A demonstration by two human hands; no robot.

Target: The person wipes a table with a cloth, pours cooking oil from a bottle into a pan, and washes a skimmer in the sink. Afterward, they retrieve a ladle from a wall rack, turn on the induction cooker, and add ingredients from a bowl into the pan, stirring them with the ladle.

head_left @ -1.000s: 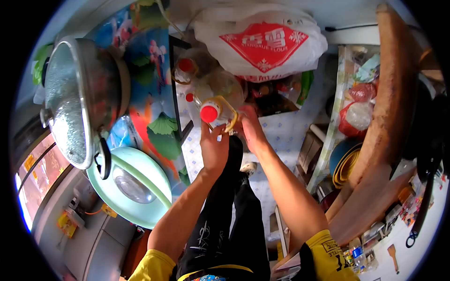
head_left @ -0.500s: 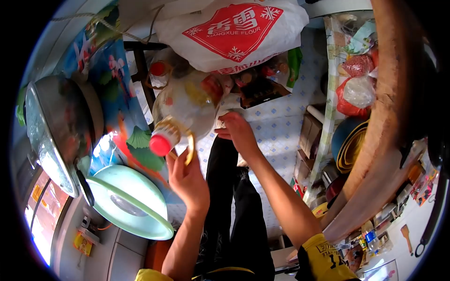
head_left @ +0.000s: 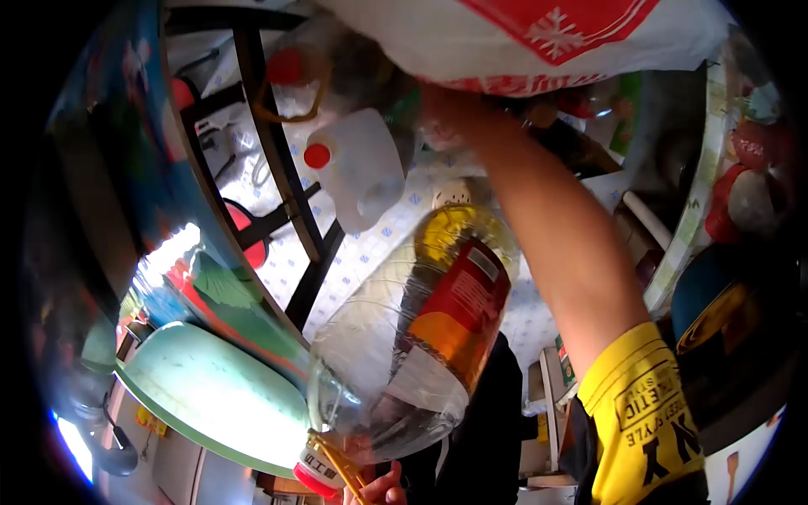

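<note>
**Large bottle held by its handle**

The large clear bottle slants near centre, cap toward the near left. The left hand grips its yellow handle, likely so the neck bears the weight. The right arm stretches far, its blurred hand by the flour bag; whether open or closed, I cannot tell.

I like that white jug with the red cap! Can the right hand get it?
Probably yes: the right hand is close to the white jug, and the big clear bottle doesn't block it, though shadow blurs the fingers.
</note>
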